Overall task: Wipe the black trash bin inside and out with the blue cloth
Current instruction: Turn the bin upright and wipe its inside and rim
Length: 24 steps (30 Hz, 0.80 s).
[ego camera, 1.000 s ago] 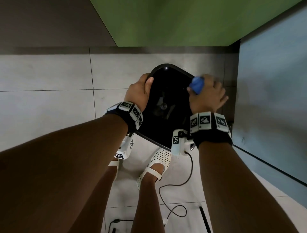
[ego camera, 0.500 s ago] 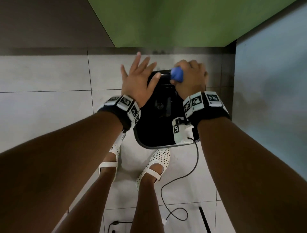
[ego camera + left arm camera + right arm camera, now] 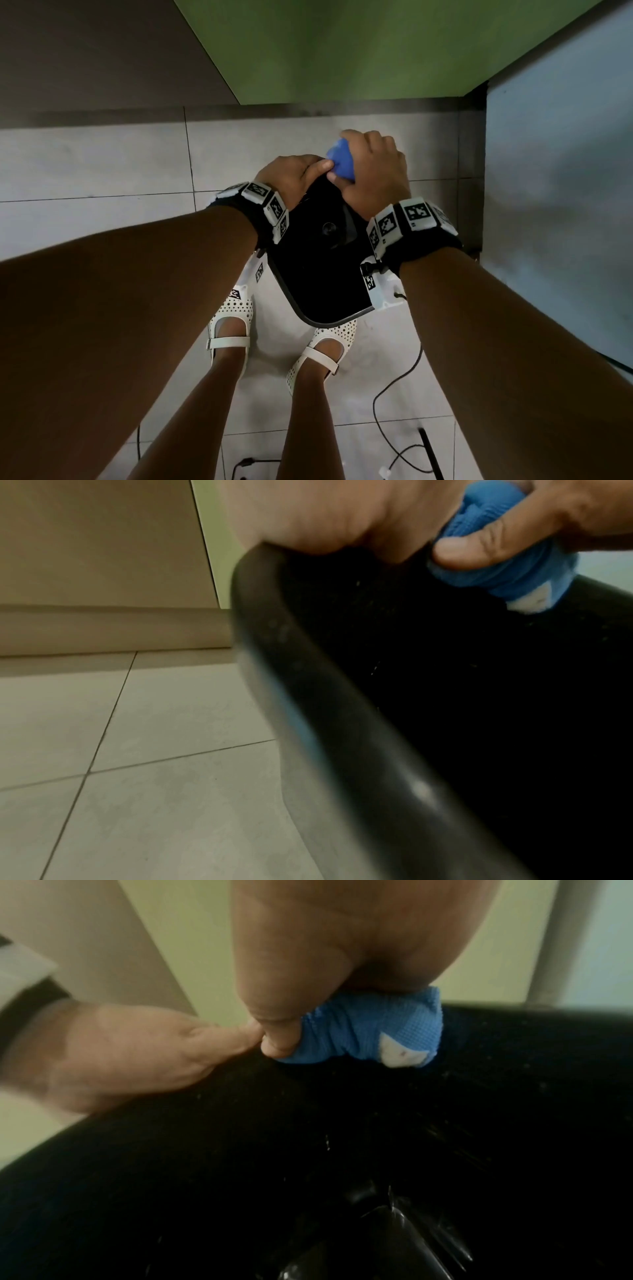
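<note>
The black trash bin [image 3: 318, 274] stands on the tiled floor just ahead of my feet, its opening facing up at me. My left hand [image 3: 294, 174] grips the bin's far left rim [image 3: 274, 620], thumb over the edge. Right beside it, my right hand [image 3: 370, 171] clutches the bunched blue cloth [image 3: 340, 162] and presses it on the far rim. The right wrist view shows the blue cloth [image 3: 369, 1026], with a white tag, against the bin's dark inner wall [image 3: 308, 1150]. In the left wrist view the cloth [image 3: 507, 547] sits under my right thumb.
A green wall [image 3: 342, 51] and a grey skirting run close behind the bin. A pale blue panel [image 3: 555, 205] stands close on the right. My white shoes [image 3: 322, 349] are under the bin's near edge. Black cables [image 3: 397, 394] trail on the floor behind.
My left hand let go of the left rim, lifted with fingers spread, and now grips the far rim. The right hand with the cloth slid along the rim to the far edge.
</note>
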Each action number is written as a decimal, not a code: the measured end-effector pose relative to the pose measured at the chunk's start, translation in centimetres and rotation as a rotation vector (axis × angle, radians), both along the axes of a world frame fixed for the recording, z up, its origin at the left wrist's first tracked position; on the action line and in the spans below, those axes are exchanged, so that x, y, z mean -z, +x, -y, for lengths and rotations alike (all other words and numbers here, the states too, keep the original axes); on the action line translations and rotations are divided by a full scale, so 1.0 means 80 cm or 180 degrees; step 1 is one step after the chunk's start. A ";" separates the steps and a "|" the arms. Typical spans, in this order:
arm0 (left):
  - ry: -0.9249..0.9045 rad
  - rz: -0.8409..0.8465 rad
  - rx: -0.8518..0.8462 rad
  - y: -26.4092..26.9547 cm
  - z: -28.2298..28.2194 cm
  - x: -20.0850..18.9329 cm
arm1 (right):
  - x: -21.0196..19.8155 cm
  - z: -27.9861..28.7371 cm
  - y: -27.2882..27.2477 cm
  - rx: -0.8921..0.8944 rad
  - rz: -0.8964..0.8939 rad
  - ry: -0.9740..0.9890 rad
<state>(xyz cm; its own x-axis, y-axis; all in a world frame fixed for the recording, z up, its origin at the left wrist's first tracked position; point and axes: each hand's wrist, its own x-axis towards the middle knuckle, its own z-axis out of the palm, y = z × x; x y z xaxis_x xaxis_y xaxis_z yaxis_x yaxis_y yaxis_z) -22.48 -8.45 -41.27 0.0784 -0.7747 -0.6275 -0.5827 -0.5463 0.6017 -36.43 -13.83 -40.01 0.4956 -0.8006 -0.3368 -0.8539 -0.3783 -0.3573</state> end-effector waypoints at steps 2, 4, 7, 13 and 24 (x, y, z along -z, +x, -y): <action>-0.0022 0.0030 -0.0137 -0.001 -0.001 0.001 | -0.001 0.000 -0.012 0.0540 0.0338 0.0270; -0.0001 0.0126 -0.0134 -0.002 -0.002 0.001 | -0.003 -0.004 -0.026 0.1190 0.0761 0.0512; 0.0049 0.0163 -0.0106 -0.002 -0.002 -0.001 | -0.003 -0.009 -0.032 0.1842 0.0862 0.0625; 0.0084 0.0190 0.0016 -0.003 -0.002 -0.002 | -0.001 0.007 -0.020 0.2156 0.0910 0.0428; 0.0058 0.0441 -0.0060 -0.021 -0.014 -0.004 | 0.006 0.004 0.021 0.1155 0.0055 -0.0360</action>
<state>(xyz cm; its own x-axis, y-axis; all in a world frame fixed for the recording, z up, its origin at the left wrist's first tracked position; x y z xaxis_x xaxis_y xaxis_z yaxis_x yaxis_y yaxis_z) -24.15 -7.35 -40.93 0.1796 -0.7608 -0.6236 -0.6490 -0.5681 0.5061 -34.75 -14.13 -40.49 0.1778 -0.9567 -0.2303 -0.9338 -0.0902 -0.3462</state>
